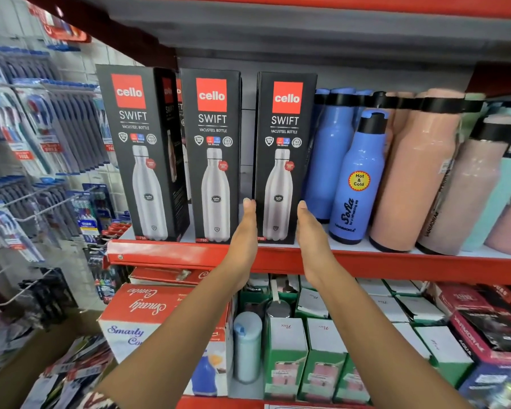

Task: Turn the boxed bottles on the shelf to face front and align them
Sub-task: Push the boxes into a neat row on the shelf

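Note:
Three black Cello Swift bottle boxes stand upright on the red-edged shelf (171,251), printed fronts facing me: the left box (136,154), the middle box (213,157) and the right box (283,160). More boxes show behind the left one. My left hand (244,240) is flat against the right box's left side, fingers straight. My right hand (313,240) is flat along its right side. The box sits between both palms, near its lower half. Whether the palms press on it is unclear.
Blue bottles (357,178) and pink bottles (416,172) stand right of the boxes, close to my right hand. The shelf below holds red-and-white cartons (148,314) and green boxes (286,349). Toothbrush packs (42,137) hang on the left. Another shelf (307,31) hangs overhead.

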`<state>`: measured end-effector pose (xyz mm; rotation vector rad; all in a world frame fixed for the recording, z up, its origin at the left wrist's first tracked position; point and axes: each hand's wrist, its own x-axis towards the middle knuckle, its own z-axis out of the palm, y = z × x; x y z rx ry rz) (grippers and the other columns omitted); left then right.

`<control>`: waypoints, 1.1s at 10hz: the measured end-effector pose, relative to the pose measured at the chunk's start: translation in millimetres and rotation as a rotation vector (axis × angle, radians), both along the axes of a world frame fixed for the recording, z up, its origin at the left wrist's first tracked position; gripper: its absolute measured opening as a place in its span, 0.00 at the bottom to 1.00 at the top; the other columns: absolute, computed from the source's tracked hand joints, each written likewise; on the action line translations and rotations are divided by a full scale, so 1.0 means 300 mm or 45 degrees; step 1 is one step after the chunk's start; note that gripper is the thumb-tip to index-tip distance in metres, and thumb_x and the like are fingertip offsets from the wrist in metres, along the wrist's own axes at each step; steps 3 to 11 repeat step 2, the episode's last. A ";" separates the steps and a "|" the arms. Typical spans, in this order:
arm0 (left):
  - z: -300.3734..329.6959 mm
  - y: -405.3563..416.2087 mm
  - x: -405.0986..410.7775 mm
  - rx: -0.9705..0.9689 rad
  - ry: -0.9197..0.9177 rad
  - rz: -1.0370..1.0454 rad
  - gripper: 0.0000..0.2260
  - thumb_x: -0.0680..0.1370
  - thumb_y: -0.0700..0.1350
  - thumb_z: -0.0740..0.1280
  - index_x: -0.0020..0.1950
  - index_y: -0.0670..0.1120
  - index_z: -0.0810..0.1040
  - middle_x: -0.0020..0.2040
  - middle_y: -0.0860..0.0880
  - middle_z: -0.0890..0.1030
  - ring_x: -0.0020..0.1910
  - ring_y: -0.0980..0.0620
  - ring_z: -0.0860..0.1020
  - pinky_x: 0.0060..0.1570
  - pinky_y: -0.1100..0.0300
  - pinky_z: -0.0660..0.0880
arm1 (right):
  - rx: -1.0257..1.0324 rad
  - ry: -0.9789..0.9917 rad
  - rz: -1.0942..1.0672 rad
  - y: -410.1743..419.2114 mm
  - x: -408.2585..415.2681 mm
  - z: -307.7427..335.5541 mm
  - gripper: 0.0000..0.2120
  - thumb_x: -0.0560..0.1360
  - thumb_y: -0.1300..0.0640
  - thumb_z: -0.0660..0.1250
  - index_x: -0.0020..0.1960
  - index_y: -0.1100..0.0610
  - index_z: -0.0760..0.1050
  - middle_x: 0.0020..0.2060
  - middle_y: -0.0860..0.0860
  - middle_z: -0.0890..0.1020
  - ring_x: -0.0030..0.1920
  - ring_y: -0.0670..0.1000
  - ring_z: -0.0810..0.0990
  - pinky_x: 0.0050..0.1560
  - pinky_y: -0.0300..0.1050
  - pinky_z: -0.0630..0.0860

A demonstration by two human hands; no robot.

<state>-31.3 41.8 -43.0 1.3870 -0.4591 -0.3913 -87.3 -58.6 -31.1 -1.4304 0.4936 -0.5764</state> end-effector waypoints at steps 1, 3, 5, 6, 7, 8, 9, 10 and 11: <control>0.018 0.002 -0.010 0.029 -0.007 -0.039 0.32 0.79 0.67 0.47 0.78 0.52 0.58 0.79 0.52 0.60 0.78 0.50 0.58 0.68 0.57 0.57 | -0.078 -0.018 -0.020 0.009 -0.011 0.002 0.28 0.82 0.41 0.53 0.79 0.48 0.57 0.79 0.45 0.60 0.78 0.47 0.59 0.75 0.46 0.55; 0.061 0.017 -0.038 -0.008 -0.176 -0.025 0.28 0.80 0.66 0.46 0.78 0.58 0.52 0.80 0.58 0.54 0.78 0.57 0.54 0.74 0.56 0.51 | -0.274 -0.172 -0.138 0.042 -0.043 0.029 0.27 0.82 0.44 0.54 0.80 0.49 0.57 0.79 0.44 0.60 0.78 0.43 0.58 0.73 0.39 0.55; 0.061 0.017 -0.038 -0.008 -0.176 -0.025 0.28 0.80 0.66 0.46 0.78 0.58 0.52 0.80 0.58 0.54 0.78 0.57 0.54 0.74 0.56 0.51 | -0.274 -0.172 -0.138 0.042 -0.043 0.029 0.27 0.82 0.44 0.54 0.80 0.49 0.57 0.79 0.44 0.60 0.78 0.43 0.58 0.73 0.39 0.55; 0.061 0.017 -0.038 -0.008 -0.176 -0.025 0.28 0.80 0.66 0.46 0.78 0.58 0.52 0.80 0.58 0.54 0.78 0.57 0.54 0.74 0.56 0.51 | -0.274 -0.172 -0.138 0.042 -0.043 0.029 0.27 0.82 0.44 0.54 0.80 0.49 0.57 0.79 0.44 0.60 0.78 0.43 0.58 0.73 0.39 0.55; 0.061 0.017 -0.038 -0.008 -0.176 -0.025 0.28 0.80 0.66 0.46 0.78 0.58 0.52 0.80 0.58 0.54 0.78 0.57 0.54 0.74 0.56 0.51 | -0.274 -0.172 -0.138 0.042 -0.043 0.029 0.27 0.82 0.44 0.54 0.80 0.49 0.57 0.79 0.44 0.60 0.78 0.43 0.58 0.73 0.39 0.55; 0.061 0.017 -0.038 -0.008 -0.176 -0.025 0.28 0.80 0.66 0.46 0.78 0.58 0.52 0.80 0.58 0.54 0.78 0.57 0.54 0.74 0.56 0.51 | -0.274 -0.172 -0.138 0.042 -0.043 0.029 0.27 0.82 0.44 0.54 0.80 0.49 0.57 0.79 0.44 0.60 0.78 0.43 0.58 0.73 0.39 0.55; 0.061 0.017 -0.038 -0.008 -0.176 -0.025 0.28 0.80 0.66 0.46 0.78 0.58 0.52 0.80 0.58 0.54 0.78 0.57 0.54 0.74 0.56 0.51 | -0.274 -0.172 -0.138 0.042 -0.043 0.029 0.27 0.82 0.44 0.54 0.80 0.49 0.57 0.79 0.44 0.60 0.78 0.43 0.58 0.73 0.39 0.55; 0.061 0.017 -0.038 -0.008 -0.176 -0.025 0.28 0.80 0.66 0.46 0.78 0.58 0.52 0.80 0.58 0.54 0.78 0.57 0.54 0.74 0.56 0.51 | -0.274 -0.172 -0.138 0.042 -0.043 0.029 0.27 0.82 0.44 0.54 0.80 0.49 0.57 0.79 0.44 0.60 0.78 0.43 0.58 0.73 0.39 0.55; 0.061 0.017 -0.038 -0.008 -0.176 -0.025 0.28 0.80 0.66 0.46 0.78 0.58 0.52 0.80 0.58 0.54 0.78 0.57 0.54 0.74 0.56 0.51 | -0.274 -0.172 -0.138 0.042 -0.043 0.029 0.27 0.82 0.44 0.54 0.80 0.49 0.57 0.79 0.44 0.60 0.78 0.43 0.58 0.73 0.39 0.55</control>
